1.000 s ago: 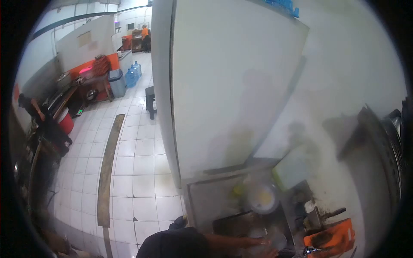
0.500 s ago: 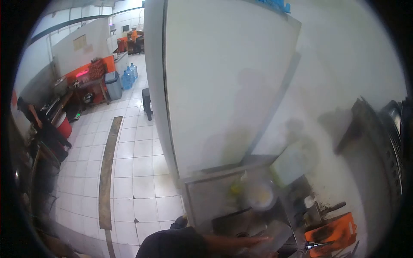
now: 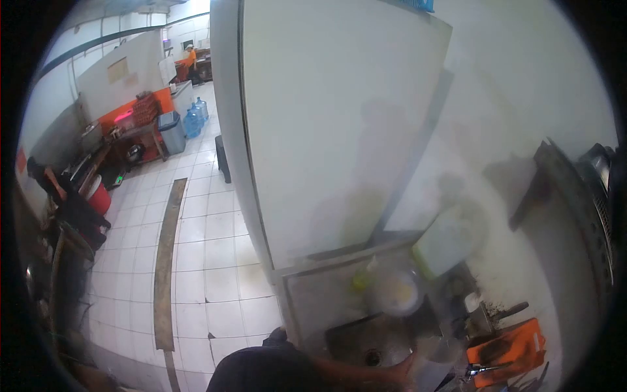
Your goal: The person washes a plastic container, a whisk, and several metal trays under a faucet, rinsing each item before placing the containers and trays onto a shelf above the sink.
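Observation:
My left hand (image 3: 401,371) reaches from a dark sleeve (image 3: 261,372) over the sink's lower right side. Its fingers are closed around a translucent whitish container (image 3: 436,360), partly cut off at the frame's bottom. Below and left of the container, the metal sink (image 3: 346,336) shows its round drain. A white round bowl (image 3: 395,294) with something yellowish in it sits behind the sink, beside a yellow-green bottle (image 3: 359,281). Both look hazy. My right hand does not show.
An orange cutting board (image 3: 509,353) and a dark-handled knife (image 3: 513,311) lie at right. A pale board (image 3: 444,243) leans against the wall. Left is a tiled floor (image 3: 215,261), with a red bucket (image 3: 98,196), a grey bin (image 3: 172,135) and two other people farther off.
My left hand and the container have shifted right, uncovering the sink's drain. The distant person in orange has moved slightly left, and the view has shifted a little.

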`<state>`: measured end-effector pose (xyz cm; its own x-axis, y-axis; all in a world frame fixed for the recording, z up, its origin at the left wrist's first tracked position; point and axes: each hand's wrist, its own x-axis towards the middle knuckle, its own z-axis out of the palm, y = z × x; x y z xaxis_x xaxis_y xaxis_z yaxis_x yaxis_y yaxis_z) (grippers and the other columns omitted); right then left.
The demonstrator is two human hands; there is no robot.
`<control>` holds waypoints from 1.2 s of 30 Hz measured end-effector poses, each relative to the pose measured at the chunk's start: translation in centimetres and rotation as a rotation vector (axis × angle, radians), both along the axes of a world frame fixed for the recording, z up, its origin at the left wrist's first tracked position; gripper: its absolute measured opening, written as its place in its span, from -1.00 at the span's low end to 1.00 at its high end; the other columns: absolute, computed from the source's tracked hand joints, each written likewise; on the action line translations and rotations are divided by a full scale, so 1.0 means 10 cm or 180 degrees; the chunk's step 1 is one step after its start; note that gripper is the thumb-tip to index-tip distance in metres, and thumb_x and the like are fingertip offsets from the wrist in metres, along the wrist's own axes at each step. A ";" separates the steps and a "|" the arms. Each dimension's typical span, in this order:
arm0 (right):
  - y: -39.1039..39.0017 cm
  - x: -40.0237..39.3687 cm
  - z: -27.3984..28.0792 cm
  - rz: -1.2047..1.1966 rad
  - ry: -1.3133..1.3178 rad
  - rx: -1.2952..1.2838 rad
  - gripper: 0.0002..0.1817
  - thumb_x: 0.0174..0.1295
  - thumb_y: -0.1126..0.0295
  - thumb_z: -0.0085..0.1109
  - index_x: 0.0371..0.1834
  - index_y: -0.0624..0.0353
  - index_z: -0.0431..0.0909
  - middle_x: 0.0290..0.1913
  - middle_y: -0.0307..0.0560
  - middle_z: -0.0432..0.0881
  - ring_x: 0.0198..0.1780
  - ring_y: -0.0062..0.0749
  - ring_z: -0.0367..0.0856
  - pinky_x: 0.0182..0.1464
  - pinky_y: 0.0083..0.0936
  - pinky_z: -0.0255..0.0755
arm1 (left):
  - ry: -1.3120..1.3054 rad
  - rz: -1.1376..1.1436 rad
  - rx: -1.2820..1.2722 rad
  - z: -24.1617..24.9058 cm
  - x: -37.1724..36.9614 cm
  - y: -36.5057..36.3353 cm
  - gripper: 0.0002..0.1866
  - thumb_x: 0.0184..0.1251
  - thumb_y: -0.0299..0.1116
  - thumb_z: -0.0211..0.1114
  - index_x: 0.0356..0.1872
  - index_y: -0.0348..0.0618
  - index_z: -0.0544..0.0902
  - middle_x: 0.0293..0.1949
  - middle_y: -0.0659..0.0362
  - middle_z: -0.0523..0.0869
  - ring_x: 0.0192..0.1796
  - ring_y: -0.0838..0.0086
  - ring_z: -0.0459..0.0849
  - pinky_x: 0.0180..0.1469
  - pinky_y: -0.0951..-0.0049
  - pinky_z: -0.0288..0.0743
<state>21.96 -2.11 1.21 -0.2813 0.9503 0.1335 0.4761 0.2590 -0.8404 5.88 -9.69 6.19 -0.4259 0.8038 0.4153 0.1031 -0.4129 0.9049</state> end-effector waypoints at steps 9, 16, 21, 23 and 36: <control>0.20 -0.10 0.06 -0.0090 -0.0044 0.0086 -0.46 0.39 0.13 0.01 0.25 0.34 0.38 0.21 0.23 0.45 0.20 0.02 0.46 0.28 -0.18 0.32 | 0.0962 -0.0070 -0.0418 0.16 -0.30 -0.05 -0.47 0.29 -0.09 0.29 0.20 -0.16 0.51 0.24 0.03 0.49 0.28 0.25 0.44 0.31 0.22 0.28; 0.75 -0.14 -0.05 -0.0513 -0.0168 0.0716 -0.47 0.37 0.12 0.04 0.22 0.35 0.42 0.16 0.28 0.50 0.18 0.04 0.49 0.29 -0.22 0.33 | 0.0779 0.0157 -0.2295 -0.04 -0.56 -0.15 -0.53 0.36 -0.05 0.15 0.15 -0.12 0.58 0.06 0.05 0.65 0.08 0.24 0.61 0.17 0.19 0.43; 0.57 -1.02 1.46 -0.0918 0.0162 -0.1331 -0.54 0.40 0.07 0.01 -0.03 0.32 0.61 -0.07 0.07 0.66 -0.04 -0.17 0.62 0.04 -0.31 0.45 | 0.0037 0.0443 -0.3421 -0.47 -0.75 -0.45 -0.49 0.34 -0.01 0.12 0.12 -0.18 0.55 0.02 0.03 0.64 0.06 0.21 0.61 0.09 0.17 0.47; 0.75 -1.26 1.21 -0.0382 0.0349 -0.1482 -0.60 0.33 0.23 0.03 0.10 0.28 0.53 -0.03 -0.03 0.62 -0.08 -0.33 0.59 -0.01 -0.40 0.44 | -0.2076 0.0488 -0.2942 -0.79 -0.69 -0.47 -0.52 0.35 -0.05 0.12 0.07 -0.24 0.55 -0.04 0.02 0.65 0.02 0.21 0.63 0.01 0.17 0.52; 0.56 -2.18 1.66 0.1022 0.0719 -0.1342 -0.60 0.24 0.30 0.13 0.13 0.19 0.55 0.14 -0.03 0.58 0.13 -0.37 0.52 0.16 -0.39 0.35 | -0.4389 0.0099 -0.1758 -1.33 -0.59 -0.11 -0.70 0.45 -0.05 0.11 -0.29 -0.05 0.57 -0.38 0.28 0.58 -0.24 0.42 0.56 -0.03 0.38 0.47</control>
<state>0.16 3.51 17.77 -0.5729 0.8061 -0.1481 0.2257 -0.0185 -0.9740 -0.03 -10.74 -7.08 -0.2400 0.7050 -0.6674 -0.9432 -0.0066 0.3321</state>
